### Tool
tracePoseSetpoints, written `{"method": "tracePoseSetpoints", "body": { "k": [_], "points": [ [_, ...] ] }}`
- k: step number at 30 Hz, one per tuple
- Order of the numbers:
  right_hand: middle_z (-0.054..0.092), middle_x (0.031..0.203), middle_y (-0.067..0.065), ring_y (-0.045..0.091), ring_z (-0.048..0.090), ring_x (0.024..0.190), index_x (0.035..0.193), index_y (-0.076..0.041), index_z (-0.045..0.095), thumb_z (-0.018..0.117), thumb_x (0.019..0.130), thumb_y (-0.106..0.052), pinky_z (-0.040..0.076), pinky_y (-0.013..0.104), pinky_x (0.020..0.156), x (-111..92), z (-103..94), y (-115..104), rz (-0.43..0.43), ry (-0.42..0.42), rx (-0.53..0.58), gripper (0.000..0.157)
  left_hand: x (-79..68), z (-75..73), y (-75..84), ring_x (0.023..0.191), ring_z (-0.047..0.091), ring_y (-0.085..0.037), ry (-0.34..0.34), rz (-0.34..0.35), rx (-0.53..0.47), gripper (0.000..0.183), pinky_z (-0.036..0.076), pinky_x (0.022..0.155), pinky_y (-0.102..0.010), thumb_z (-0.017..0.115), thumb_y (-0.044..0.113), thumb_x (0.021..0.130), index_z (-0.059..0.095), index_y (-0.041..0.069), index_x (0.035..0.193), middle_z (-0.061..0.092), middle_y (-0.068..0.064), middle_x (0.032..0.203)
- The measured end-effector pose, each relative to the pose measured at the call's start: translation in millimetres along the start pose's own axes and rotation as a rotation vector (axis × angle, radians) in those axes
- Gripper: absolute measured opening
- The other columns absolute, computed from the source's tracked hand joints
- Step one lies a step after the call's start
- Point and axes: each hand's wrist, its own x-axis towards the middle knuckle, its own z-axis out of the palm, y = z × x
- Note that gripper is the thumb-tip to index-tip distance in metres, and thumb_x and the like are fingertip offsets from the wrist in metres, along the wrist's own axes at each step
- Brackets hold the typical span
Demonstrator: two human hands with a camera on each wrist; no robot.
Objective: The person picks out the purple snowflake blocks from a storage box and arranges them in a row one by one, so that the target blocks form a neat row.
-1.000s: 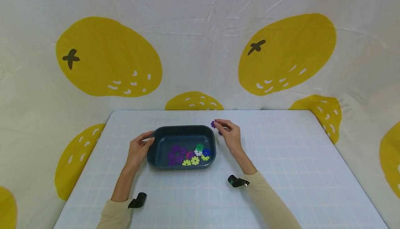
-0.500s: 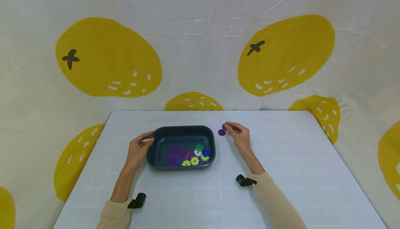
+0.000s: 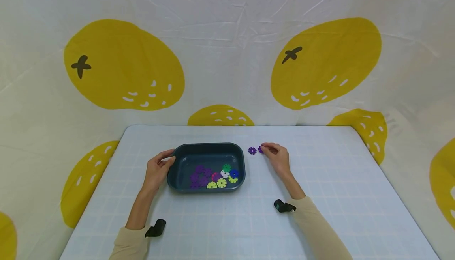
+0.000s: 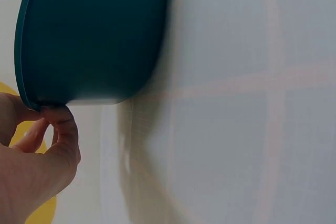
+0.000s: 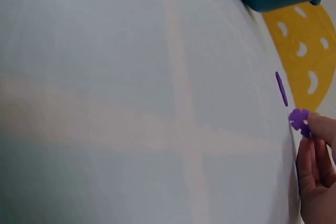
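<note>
My left hand (image 3: 156,172) pinches the left rim of a dark teal tray (image 3: 206,190), thumb on one side and fingers on the other, as the left wrist view also shows. Inside lie several flower-shaped plastic discs: purple ones (image 3: 203,181) to the left, and green, white, blue and yellow ones (image 3: 222,183) to the right. Between thumb and fingers my right hand (image 3: 278,159) holds a purple flower-shaped disc (image 5: 300,121), low over the table. Just left of it, a second purple disc (image 3: 252,150) lies flat, close to the tray's right side.
The table (image 3: 220,224) has a pale checked cover. Behind it hangs a white cloth (image 3: 227,66) printed with large yellow fruit. Black wrist cameras (image 3: 284,206) sit at both cuffs.
My right hand has moved right and slightly toward me with its purple disc, away from the tray. The other purple disc now lies fully uncovered. My left hand stays on the rim.
</note>
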Motion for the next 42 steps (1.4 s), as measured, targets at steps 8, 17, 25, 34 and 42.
{"method": "tracePoseSetpoints", "body": {
  "k": [8,17,25,34,42],
  "points": [
    [0.073,0.099,0.016,0.024,0.063,0.087,0.107,0.001,0.077,0.076,0.095,-0.011,0.047,0.023,0.076,3.8,2.5,1.1,-0.092,0.004,-0.123,0.018,0.9,-2.2,-0.9,0.090,0.065,-0.013,-0.023,-0.032,0.001,0.040,0.048,0.076,-0.015,0.064,0.013,0.103,0.060,-0.001,0.140,0.058,-0.022,0.135],
    [0.067,0.100,0.020,0.030,0.060,0.092,0.109,0.006,0.073,0.071,0.098,-0.007,0.048,0.034,0.080,3.5,4.1,-9.2,-0.090,-0.033,-0.213,0.017,-5.2,-2.4,16.6,0.091,0.066,-0.018,-0.038,-0.060,0.003,0.039,0.049,0.076,-0.015,0.063,0.007,0.102,0.059,-0.006,0.139,0.057,-0.026,0.135],
    [0.067,0.100,0.021,0.033,0.062,0.092,0.107,0.008,0.071,0.069,0.098,-0.005,0.049,0.034,0.080,6.7,0.8,-7.8,-0.104,-0.038,-0.194,0.016,0.8,-2.7,0.9,0.095,0.065,-0.018,-0.028,-0.052,0.022,0.040,0.048,0.078,-0.014,0.063,0.011,0.104,0.059,-0.002,0.141,0.058,-0.023,0.136],
    [0.066,0.110,0.018,0.031,0.063,0.102,0.117,0.002,0.068,0.062,0.104,-0.015,0.053,0.042,0.090,2.0,-4.4,-19.8,-0.053,-0.104,-0.156,0.022,1.3,-0.7,-1.2,0.094,0.065,-0.015,-0.028,-0.025,0.024,0.040,0.048,0.079,-0.014,0.064,0.013,0.103,0.061,0.000,0.140,0.058,-0.022,0.136],
    [0.068,0.111,0.014,0.027,0.064,0.100,0.118,-0.004,0.067,0.065,0.103,-0.018,0.055,0.041,0.093,-6.7,5.6,-53.6,-0.107,-0.196,-0.135,0.021,1.5,-2.8,-0.2,0.094,0.064,-0.010,-0.027,-0.060,0.027,0.042,0.047,0.079,-0.012,0.063,0.014,0.104,0.058,0.000,0.143,0.057,-0.021,0.139]
  ]
}}
